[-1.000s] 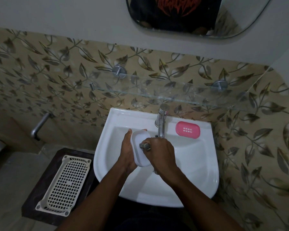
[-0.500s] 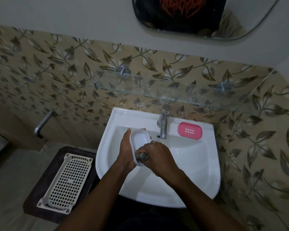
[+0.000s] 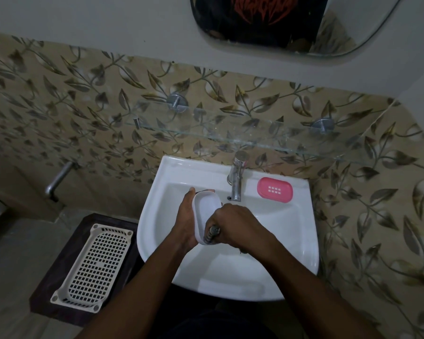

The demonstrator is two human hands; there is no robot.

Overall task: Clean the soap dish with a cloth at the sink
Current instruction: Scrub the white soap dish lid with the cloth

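Lower now, your right hand [image 3: 233,225] grips cloth [image 3: 212,233] at white soap dish [image 3: 205,211] base; left hand [image 3: 185,216] holds dish; no legible writing.

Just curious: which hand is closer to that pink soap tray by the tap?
The right hand. It is over the basin, below and left of the pink soap tray. The left hand is farther left, holding the white soap dish.
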